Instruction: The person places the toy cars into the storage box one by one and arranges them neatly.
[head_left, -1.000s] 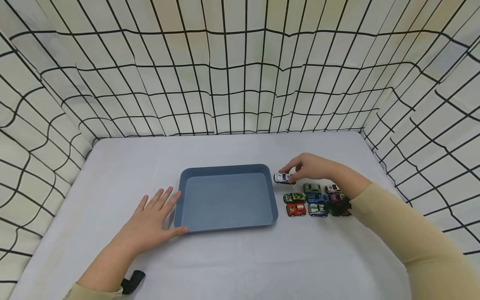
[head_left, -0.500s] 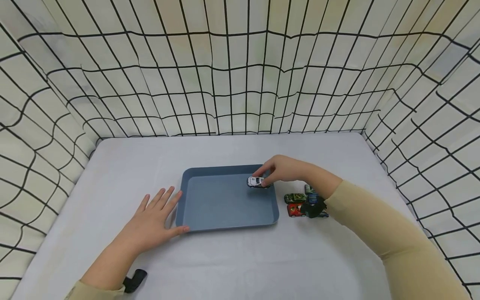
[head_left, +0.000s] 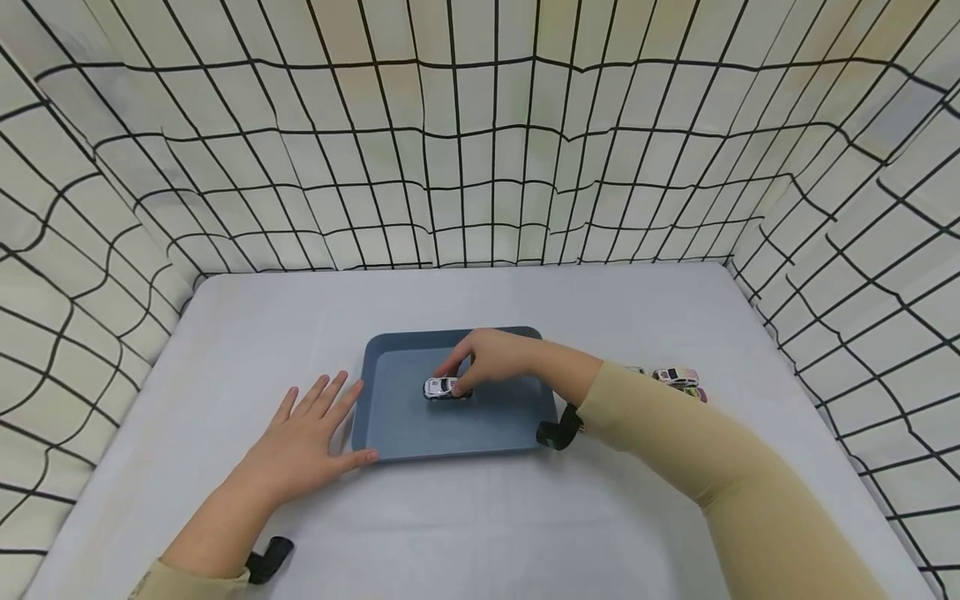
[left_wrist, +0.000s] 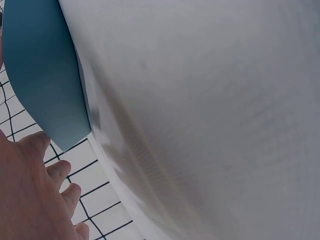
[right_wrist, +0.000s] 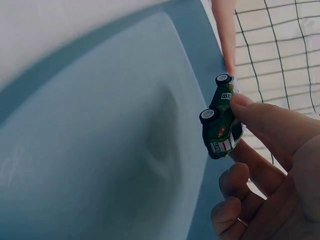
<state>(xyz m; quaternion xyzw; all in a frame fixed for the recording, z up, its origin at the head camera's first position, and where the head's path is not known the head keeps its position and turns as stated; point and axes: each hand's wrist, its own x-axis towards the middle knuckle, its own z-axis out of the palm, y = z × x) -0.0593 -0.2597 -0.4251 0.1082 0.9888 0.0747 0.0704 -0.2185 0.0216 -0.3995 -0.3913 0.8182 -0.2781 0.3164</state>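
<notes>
While the right hand (head_left: 497,354) pinches 1 toy car (head_left: 441,387) over the tray (head_left: 405,432) beneath it, the left hand (head_left: 300,450) extends straight fingers; placement seems current, calling for lowering.

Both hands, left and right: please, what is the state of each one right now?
Left hand: open, holding nothing.
Right hand: holding a toy car over the blue tray.
</notes>
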